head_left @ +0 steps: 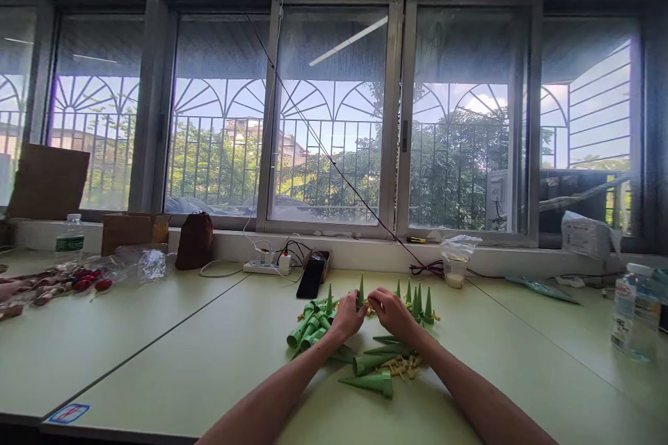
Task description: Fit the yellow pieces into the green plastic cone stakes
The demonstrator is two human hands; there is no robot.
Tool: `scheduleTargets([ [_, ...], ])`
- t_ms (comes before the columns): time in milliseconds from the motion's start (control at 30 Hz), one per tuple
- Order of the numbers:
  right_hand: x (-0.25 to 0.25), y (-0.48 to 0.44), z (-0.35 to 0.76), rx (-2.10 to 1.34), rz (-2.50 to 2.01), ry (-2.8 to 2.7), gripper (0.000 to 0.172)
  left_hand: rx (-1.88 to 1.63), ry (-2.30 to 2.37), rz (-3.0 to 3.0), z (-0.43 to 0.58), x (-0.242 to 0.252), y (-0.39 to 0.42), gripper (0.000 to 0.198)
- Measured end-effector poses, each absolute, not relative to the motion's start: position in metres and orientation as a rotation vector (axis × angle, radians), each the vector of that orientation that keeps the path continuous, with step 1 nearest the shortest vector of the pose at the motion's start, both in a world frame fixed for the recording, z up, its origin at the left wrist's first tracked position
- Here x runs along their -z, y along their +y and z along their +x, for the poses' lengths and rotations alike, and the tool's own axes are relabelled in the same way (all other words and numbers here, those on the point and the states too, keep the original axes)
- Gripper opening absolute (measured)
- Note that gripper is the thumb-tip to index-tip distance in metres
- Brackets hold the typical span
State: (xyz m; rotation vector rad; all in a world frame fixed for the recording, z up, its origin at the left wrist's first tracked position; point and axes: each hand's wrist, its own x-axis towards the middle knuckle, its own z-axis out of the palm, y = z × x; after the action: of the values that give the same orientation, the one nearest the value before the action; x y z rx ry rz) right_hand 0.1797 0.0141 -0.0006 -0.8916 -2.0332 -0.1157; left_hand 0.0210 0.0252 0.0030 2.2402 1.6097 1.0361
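Note:
My left hand (348, 316) is closed around an upright green cone (361, 290) whose tip points up above the fingers. Close beside it on the right, my right hand (389, 309) has its fingers pinched together; whatever is between them is too small to make out. To the left lies a pile of green cones (312, 325). Several green cones (419, 302) stand upright to the right, with small yellow pieces around their bases. Nearer to me, more green cones (371, 382) lie on their sides beside a heap of small yellow pieces (401, 366).
Behind the hands are a black phone (311, 278), a power strip (266, 268) and a plastic cup in a bag (455, 270). A clear bottle (629, 313) stands at the right. Red items (86, 281) and a brown pouch (195, 242) are on the left.

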Motion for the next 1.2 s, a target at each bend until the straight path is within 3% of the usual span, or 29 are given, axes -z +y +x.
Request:
scheduleTargets([
  [567, 0.0002, 0.0119, 0.1776, 0.055, -0.867, -2.067, 0.012, -1.048, 1.536, 2.343, 0.0185, -0.0056, 0.0236, 0.022],
  [1200, 0.0029, 0.0189, 0.1812, 0.079, -0.943, -2.012, 0.021, -1.042, 1.568, 2.262, 0.0194, -0.0033, 0.0279, 0.028],
])
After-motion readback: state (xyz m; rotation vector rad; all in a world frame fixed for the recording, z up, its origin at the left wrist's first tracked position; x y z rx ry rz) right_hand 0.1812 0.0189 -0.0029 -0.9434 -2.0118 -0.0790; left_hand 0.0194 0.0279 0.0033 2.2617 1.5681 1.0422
